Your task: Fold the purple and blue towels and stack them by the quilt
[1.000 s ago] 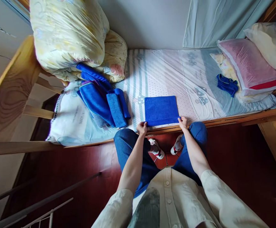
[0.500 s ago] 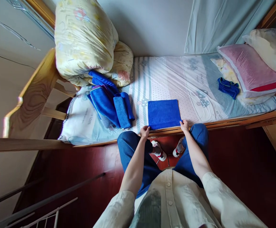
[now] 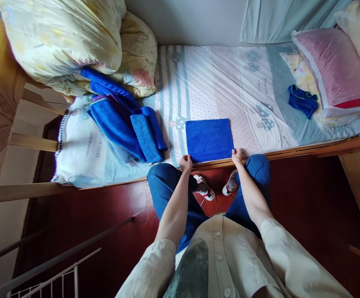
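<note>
A folded blue towel (image 3: 209, 139) lies flat on the mattress (image 3: 223, 87) near its front edge. My left hand (image 3: 186, 162) pinches the towel's near left corner. At the near right corner my right hand (image 3: 237, 155) grips the towel the same way. Both hands' fingers are closed on the cloth. A heap of blue towels (image 3: 127, 120) lies to the left of the folded one, partly under a quilt.
A rolled yellow quilt (image 3: 74, 37) is piled at the bed's left end. Pink and pale pillows (image 3: 335, 70) lie at the right with a small blue cloth (image 3: 302, 100) beside them. The wooden bed rail (image 3: 307, 149) runs along the front; dark red floor lies below.
Both hands stay on the towel's near corners. The head camera has swung, shifting the whole scene in the picture; the towel has not visibly moved on the mattress.
</note>
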Motion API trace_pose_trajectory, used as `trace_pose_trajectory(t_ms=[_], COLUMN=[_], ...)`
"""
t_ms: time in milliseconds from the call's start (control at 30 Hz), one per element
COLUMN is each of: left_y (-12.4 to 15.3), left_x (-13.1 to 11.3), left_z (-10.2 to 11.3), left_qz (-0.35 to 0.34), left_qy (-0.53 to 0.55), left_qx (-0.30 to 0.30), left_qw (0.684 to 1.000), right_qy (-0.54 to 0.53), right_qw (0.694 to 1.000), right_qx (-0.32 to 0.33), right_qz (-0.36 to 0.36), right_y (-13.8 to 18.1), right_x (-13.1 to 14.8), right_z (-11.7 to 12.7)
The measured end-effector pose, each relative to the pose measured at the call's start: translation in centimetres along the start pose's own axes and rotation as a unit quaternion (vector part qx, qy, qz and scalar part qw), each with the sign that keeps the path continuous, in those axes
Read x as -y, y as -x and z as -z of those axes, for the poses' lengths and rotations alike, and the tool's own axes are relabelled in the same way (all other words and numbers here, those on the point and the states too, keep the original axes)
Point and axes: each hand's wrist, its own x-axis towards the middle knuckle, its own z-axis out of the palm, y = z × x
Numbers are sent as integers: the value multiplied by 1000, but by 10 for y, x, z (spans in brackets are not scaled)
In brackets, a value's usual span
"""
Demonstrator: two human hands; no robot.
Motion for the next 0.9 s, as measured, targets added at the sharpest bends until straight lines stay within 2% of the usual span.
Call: trace_pose_trajectory(t_ms=[300,533,900], left_y=[5,13,13], left_x=[-5,-8,-14], left_z=[0,7,10], left_qz=[19,15,-39], left_qy=[6,28,110], left_qx=[-16,-13,-22], left_qw=[1000,999,993], right_qy=[-19,-36,-31], right_qw=[1000,999,999], right_qx=[-21,-38,-42], right_qz=[-4,-5,9], right_y=[5,10,12], right_x=[2,5,8], right_z=[-7,-3,8])
